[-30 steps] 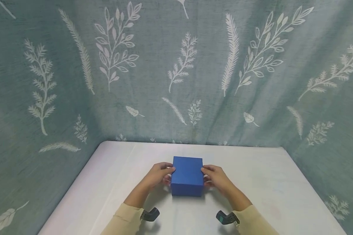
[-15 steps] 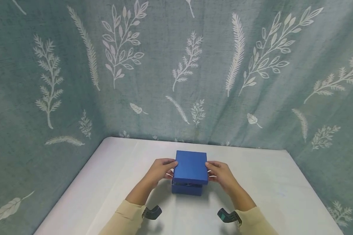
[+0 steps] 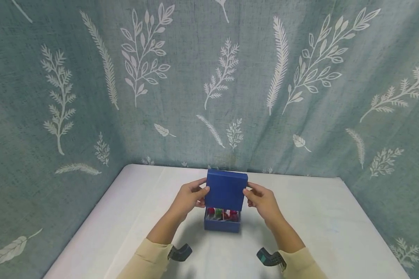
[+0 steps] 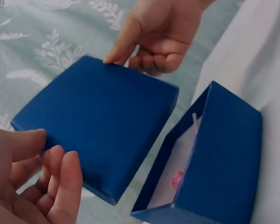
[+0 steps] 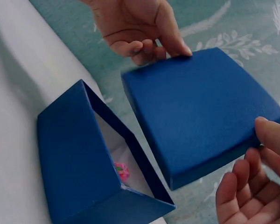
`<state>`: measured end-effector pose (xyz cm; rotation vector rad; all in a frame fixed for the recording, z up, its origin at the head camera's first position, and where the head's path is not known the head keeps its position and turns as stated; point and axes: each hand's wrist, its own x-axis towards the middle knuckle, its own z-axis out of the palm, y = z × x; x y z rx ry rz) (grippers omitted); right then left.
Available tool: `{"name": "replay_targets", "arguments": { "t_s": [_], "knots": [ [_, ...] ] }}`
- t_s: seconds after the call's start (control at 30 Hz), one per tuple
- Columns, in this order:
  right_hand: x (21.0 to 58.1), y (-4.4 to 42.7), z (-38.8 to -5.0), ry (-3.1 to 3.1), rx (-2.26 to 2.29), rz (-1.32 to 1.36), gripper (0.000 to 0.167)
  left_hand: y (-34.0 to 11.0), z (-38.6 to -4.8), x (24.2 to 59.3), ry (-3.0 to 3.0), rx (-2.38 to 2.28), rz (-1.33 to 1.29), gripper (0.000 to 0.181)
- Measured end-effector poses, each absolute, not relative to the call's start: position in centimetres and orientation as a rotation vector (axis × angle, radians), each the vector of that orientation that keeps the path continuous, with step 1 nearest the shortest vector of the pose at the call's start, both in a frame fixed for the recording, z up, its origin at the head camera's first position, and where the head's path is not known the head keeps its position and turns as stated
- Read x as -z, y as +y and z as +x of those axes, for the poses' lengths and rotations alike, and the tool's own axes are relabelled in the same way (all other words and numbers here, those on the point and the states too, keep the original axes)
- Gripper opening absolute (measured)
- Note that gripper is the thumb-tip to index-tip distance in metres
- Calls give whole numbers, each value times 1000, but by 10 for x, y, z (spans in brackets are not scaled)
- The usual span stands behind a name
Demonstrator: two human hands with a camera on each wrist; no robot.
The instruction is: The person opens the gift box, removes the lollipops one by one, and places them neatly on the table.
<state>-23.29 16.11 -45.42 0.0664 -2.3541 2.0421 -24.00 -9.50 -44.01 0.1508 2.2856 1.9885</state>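
A blue box lid is held in the air between both hands, tilted above the matching blue box. My left hand pinches the lid's left edge between thumb and fingers. Its right edge is gripped the same way by my right hand. Red and green items show inside the box, partly hidden by the lid. A pink wrapped-looking item lies against the white interior in the right wrist view. A thin white stick shows at the box opening in the left wrist view.
The box stands on a white-covered table. A teal curtain with white leaf prints hangs behind the table and along its sides. Dark wrist-worn devices sit at both sleeve cuffs.
The lid has come up off the box and tipped so its top faces me. Both hands have risen with it, and the box's contents now show.
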Motion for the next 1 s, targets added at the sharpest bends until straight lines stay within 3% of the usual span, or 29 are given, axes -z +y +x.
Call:
{"name": "replay_targets", "arguments": {
  "t_s": [0.2, 0.47, 0.7, 1.0],
  "knots": [
    [457, 158, -224, -2325, -2032, 198, 49, -104, -236, 442, 2225, -2013, 213, 46],
    [465, 147, -214, -2324, -2024, 222, 33, -120, -232, 449, 2194, -2081, 222, 39],
    [475, 141, -212, -2372, -1959, 215, 30, -127, -233, 458, 2338, -1955, 200, 35],
    [476, 131, -204, -2430, -1914, 286, 47, -142, -233, 466, 2370, -1889, 252, 57]
  ]
}}
